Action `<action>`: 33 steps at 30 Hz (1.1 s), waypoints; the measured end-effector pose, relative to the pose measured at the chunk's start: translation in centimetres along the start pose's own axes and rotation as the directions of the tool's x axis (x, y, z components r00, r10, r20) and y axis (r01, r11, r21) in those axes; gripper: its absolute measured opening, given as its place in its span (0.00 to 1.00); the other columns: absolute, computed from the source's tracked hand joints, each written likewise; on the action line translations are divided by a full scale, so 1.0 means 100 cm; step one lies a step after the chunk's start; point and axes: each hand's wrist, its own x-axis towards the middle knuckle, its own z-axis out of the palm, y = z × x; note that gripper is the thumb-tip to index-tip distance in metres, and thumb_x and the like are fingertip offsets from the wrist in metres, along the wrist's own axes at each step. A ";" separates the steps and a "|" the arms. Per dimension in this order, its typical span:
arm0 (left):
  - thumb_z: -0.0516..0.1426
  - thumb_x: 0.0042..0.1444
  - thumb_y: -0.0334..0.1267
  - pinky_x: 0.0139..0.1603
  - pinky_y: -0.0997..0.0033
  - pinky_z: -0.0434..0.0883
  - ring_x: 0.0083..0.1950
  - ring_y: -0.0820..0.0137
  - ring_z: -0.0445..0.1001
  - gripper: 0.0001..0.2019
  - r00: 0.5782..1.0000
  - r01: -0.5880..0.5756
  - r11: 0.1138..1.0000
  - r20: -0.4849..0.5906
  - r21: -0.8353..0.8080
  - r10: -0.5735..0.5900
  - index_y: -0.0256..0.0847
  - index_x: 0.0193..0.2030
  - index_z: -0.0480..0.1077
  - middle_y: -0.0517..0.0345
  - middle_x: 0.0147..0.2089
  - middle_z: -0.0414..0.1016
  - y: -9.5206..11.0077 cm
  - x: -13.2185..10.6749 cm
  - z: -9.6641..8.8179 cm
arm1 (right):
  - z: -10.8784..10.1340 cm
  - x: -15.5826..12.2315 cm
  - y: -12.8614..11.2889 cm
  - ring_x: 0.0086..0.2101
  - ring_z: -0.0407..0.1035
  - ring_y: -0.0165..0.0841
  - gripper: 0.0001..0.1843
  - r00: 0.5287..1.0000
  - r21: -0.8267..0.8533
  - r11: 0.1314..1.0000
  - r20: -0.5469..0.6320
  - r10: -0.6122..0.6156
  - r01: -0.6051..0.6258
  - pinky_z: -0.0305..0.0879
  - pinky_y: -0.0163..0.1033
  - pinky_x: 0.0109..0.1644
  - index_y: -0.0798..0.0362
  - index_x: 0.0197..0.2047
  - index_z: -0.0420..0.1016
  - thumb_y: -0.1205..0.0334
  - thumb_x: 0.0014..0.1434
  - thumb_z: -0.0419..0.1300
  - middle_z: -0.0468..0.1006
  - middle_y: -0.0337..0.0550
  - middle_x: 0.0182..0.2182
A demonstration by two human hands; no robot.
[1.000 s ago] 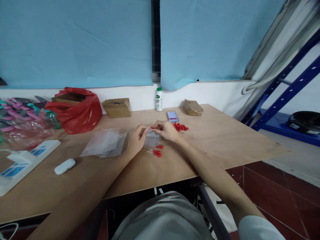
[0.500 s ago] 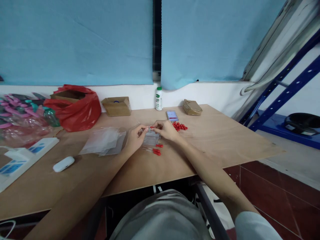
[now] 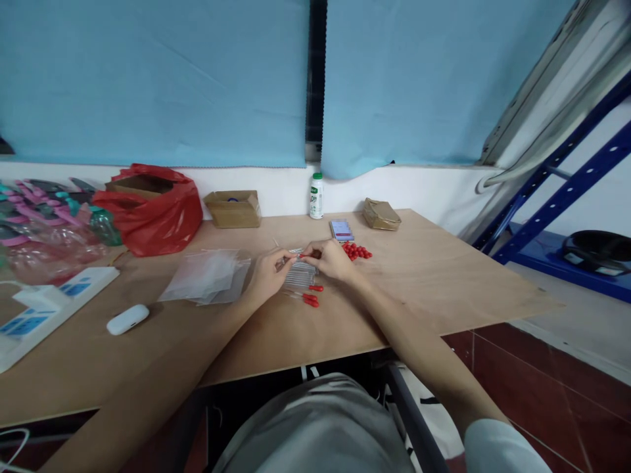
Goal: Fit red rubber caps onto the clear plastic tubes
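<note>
Two big blue cloth curtains point(image 3: 158, 79) fill the top of my view, a dark gap between them, white wall below. Under that spreads the bare, pale-brown wooden bench point(image 3: 444, 276), and off its right side I get dark red floor tiles point(image 3: 532, 387) and a blue perforated metal rack point(image 3: 586, 164).

On the bench, far left, a crumpled red plastic bag point(image 3: 162, 223) wraps a carton; just right of it sits an open brown cardboard box point(image 3: 234, 210). Nearer me runs a white power strip point(image 3: 89, 282) with blue socket panels, then a sheaf of flat clear plastic bags point(image 3: 202, 279).

Centre now: left hand point(image 3: 270, 270), fingers pinched narrow on a slim clear tube; right hand point(image 3: 329, 258), fingers pinched on a small red bulb point(image 3: 300, 255), mostly hidden, right between the two hands.

Behind them stands a white bottle with a green cap point(image 3: 316, 200); I make out "AD" on its label, the rest too small. The lit phone point(image 3: 342, 230) shows print I can't read.

Smallest: a row of clear tubes point(image 3: 299, 276) below the fingers, and a pile of loose red bulbs point(image 3: 359, 251) beside the right hand.
</note>
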 end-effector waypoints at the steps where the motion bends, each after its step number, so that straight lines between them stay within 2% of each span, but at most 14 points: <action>1: 0.56 0.67 0.44 0.33 0.71 0.63 0.31 0.71 0.67 0.11 1.000 -0.005 1.000 0.004 0.001 0.005 0.43 0.42 0.79 0.59 0.34 0.75 0.000 0.000 0.000 | 0.000 0.000 -0.001 0.27 0.68 0.28 0.05 1.000 -0.010 1.000 -0.002 -0.007 0.007 0.58 0.32 0.34 0.57 0.36 0.82 0.64 0.62 0.66 0.79 0.39 0.27; 11: 0.56 0.68 0.39 0.37 0.71 0.66 0.36 0.69 0.72 0.09 0.995 -0.104 0.993 0.004 0.057 0.104 0.42 0.42 0.77 0.56 0.39 0.77 0.006 -0.003 -0.004 | 0.000 -0.002 -0.006 0.28 0.69 0.28 0.03 1.000 -0.074 0.997 0.014 -0.020 0.021 0.58 0.32 0.37 0.56 0.37 0.83 0.67 0.61 0.66 0.80 0.40 0.28; 19: 0.54 0.70 0.37 0.40 0.70 0.67 0.40 0.69 0.74 0.10 0.988 -0.155 0.975 0.012 0.156 0.155 0.43 0.45 0.78 0.55 0.44 0.77 0.011 -0.009 -0.005 | 0.000 -0.004 -0.006 0.31 0.72 0.31 0.01 0.992 -0.124 0.984 -0.002 -0.130 0.129 0.60 0.34 0.39 0.55 0.37 0.82 0.69 0.61 0.67 0.82 0.43 0.32; 23: 0.54 0.70 0.39 0.39 0.70 0.65 0.38 0.69 0.73 0.10 0.990 -0.138 0.977 -0.020 0.164 0.143 0.43 0.45 0.77 0.56 0.43 0.77 0.012 -0.009 -0.005 | -0.001 -0.004 -0.006 0.31 0.72 0.31 0.02 0.992 -0.071 0.990 -0.034 -0.122 0.120 0.61 0.34 0.39 0.55 0.38 0.81 0.66 0.62 0.66 0.82 0.42 0.32; 27: 0.53 0.71 0.43 0.36 0.70 0.63 0.34 0.70 0.70 0.12 0.994 -0.093 0.988 -0.053 0.124 0.100 0.42 0.41 0.75 0.57 0.37 0.76 0.015 -0.007 -0.006 | -0.003 -0.004 -0.007 0.30 0.71 0.30 0.04 0.995 0.046 0.994 -0.026 -0.098 0.099 0.62 0.33 0.38 0.55 0.41 0.80 0.64 0.63 0.66 0.82 0.41 0.32; 30: 0.51 0.72 0.45 0.34 0.70 0.61 0.31 0.70 0.67 0.15 0.995 -0.063 0.991 -0.064 0.116 0.071 0.42 0.38 0.74 0.59 0.32 0.73 0.015 -0.006 -0.007 | -0.003 -0.004 -0.007 0.31 0.72 0.31 0.06 0.994 0.092 0.990 -0.022 -0.105 0.107 0.63 0.34 0.39 0.56 0.42 0.81 0.62 0.64 0.66 0.82 0.42 0.33; 33: 0.51 0.71 0.45 0.34 0.71 0.60 0.31 0.71 0.67 0.15 0.996 -0.052 0.993 -0.066 0.105 0.059 0.42 0.39 0.75 0.59 0.32 0.73 0.014 -0.005 -0.007 | -0.003 -0.004 -0.005 0.33 0.73 0.32 0.09 0.995 0.132 0.986 -0.021 -0.103 0.104 0.66 0.35 0.40 0.56 0.44 0.81 0.60 0.63 0.66 0.84 0.44 0.36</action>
